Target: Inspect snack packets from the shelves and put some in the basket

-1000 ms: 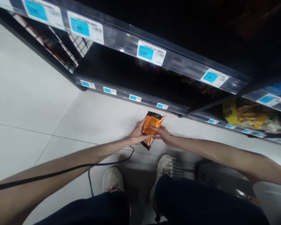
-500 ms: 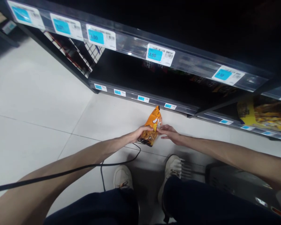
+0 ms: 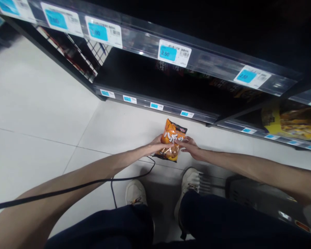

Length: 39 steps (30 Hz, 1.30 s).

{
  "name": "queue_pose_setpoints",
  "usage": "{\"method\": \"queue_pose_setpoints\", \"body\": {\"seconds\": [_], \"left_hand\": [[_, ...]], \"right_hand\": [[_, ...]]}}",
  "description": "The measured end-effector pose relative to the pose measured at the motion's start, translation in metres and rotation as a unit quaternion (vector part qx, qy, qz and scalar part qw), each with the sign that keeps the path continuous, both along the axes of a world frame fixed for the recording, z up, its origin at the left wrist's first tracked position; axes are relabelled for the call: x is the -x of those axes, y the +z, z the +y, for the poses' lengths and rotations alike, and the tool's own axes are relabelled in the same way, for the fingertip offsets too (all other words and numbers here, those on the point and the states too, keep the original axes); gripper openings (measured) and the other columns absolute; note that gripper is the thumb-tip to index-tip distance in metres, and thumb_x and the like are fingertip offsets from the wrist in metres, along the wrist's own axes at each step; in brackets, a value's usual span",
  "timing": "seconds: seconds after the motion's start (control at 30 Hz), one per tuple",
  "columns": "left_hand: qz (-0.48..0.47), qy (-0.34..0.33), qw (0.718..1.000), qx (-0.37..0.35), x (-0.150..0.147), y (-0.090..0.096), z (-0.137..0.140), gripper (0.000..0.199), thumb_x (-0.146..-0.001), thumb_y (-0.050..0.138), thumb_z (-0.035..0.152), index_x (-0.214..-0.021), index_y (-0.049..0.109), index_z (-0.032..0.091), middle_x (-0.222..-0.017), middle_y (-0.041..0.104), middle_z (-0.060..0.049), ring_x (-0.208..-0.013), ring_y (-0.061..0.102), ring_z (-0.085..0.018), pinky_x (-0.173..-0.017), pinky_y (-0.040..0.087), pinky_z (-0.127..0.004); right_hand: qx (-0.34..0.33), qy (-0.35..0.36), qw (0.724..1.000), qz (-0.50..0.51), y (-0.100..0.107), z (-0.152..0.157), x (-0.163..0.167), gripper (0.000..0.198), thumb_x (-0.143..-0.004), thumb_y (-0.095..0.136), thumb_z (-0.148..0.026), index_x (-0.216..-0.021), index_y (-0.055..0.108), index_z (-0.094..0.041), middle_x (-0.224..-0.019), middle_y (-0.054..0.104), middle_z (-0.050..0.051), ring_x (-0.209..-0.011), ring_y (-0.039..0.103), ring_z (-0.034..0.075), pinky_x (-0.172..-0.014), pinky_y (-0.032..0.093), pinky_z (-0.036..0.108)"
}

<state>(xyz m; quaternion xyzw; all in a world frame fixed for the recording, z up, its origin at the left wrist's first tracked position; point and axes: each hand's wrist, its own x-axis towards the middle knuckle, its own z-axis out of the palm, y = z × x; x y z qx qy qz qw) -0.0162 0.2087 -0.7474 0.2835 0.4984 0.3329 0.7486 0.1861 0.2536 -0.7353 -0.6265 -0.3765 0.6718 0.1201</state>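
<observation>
An orange snack bag (image 3: 171, 133) with white lettering and dark ends is held over the floor, its printed front facing up. My left hand (image 3: 157, 144) grips its left side, with the thumb lying across the front. On the right edge, my right hand (image 3: 191, 146) pinches the bag, thumb on the front and the other fingers curled at the side. The fingers behind the bag are hidden.
Ahead stands a dark shelf unit with price tags on its lower ledge (image 3: 145, 103) and upper ledge (image 3: 139, 45). Yellow bags (image 3: 300, 121) sit low at right. A black cable (image 3: 80, 186) crosses my left forearm. A grey case (image 3: 259, 200) lies beside my right leg.
The snack bag has turned from narrow and tilted to face up more fully, showing more of its front. Both hands now hold its sides. The view has shifted slightly.
</observation>
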Motion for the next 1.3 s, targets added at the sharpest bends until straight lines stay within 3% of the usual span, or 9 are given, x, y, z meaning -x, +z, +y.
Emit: {"method": "queue_pose_setpoints", "body": {"seconds": [0.07,0.13,0.27,0.4,0.6,1.0,1.3], "left_hand": [[0.029,0.012,0.999,0.016,0.002,-0.003,-0.001,0.077,-0.062,0.093,0.042,-0.126,0.059,0.016,-0.128,0.071,-0.015,-0.116,0.068,-0.031,-0.103,0.054,-0.044],[0.036,0.019,0.998,0.041,0.005,-0.004,-0.004,0.075,-0.066,0.09,0.047,-0.126,0.059,0.015,-0.124,0.072,-0.016,-0.109,0.071,-0.031,-0.097,0.057,-0.046],[-0.002,0.009,0.999,0.053,0.009,-0.004,-0.009,0.071,-0.068,0.087,0.051,-0.124,0.061,0.017,-0.116,0.075,-0.014,-0.098,0.074,-0.03,-0.087,0.061,-0.044],[-0.029,0.003,0.998,0.05,0.009,-0.005,-0.01,0.07,-0.067,0.087,0.054,-0.122,0.064,0.016,-0.116,0.075,-0.015,-0.099,0.074,-0.029,-0.089,0.06,-0.042],[0.036,-0.05,0.995,0.079,0.006,-0.008,-0.007,0.072,-0.072,0.078,0.066,-0.123,0.065,0.016,-0.111,0.076,-0.016,-0.093,0.074,-0.03,-0.075,0.061,-0.038],[0.05,-0.084,0.992,0.077,0.008,-0.009,-0.009,0.07,-0.07,0.081,0.06,-0.123,0.067,0.016,-0.109,0.077,-0.014,-0.086,0.074,-0.027,-0.07,0.061,-0.035],[0.059,-0.099,0.991,0.068,0.008,-0.01,-0.009,0.072,-0.072,0.078,0.061,-0.128,0.064,0.017,-0.112,0.076,-0.014,-0.086,0.074,-0.027,-0.073,0.061,-0.037]], "right_hand": [[0.006,0.004,1.0,0.019,0.003,0.001,0.001,0.056,-0.064,0.09,-0.048,-0.103,0.06,-0.023,-0.104,0.072,0.004,-0.086,0.066,0.016,-0.069,0.049,0.027],[0.02,0.051,0.996,0.07,0.004,0.001,0.001,0.055,-0.067,0.087,-0.05,-0.108,0.064,-0.023,-0.111,0.073,0.005,-0.091,0.065,0.017,-0.071,0.048,0.027],[0.013,0.118,0.987,0.111,0.003,0.0,0.001,0.055,-0.069,0.087,-0.048,-0.117,0.068,-0.027,-0.123,0.071,0.004,-0.109,0.064,0.021,-0.082,0.049,0.031],[0.027,0.116,0.983,0.139,0.004,-0.004,0.003,0.058,-0.068,0.088,-0.044,-0.119,0.069,-0.025,-0.126,0.071,0.007,-0.115,0.065,0.025,-0.088,0.052,0.036],[0.01,0.1,0.99,0.098,0.01,-0.005,0.005,0.058,-0.062,0.092,-0.04,-0.113,0.072,-0.023,-0.115,0.076,0.007,-0.105,0.07,0.026,-0.076,0.057,0.033],[0.006,0.094,0.991,0.101,0.001,-0.007,0.003,0.065,-0.055,0.095,-0.033,-0.114,0.072,-0.021,-0.116,0.076,0.006,-0.102,0.071,0.024,-0.082,0.058,0.033],[0.016,0.098,0.987,0.124,0.002,-0.008,0.003,0.061,-0.057,0.094,-0.032,-0.113,0.073,-0.021,-0.113,0.077,0.006,-0.096,0.072,0.024,-0.076,0.059,0.031]]}}
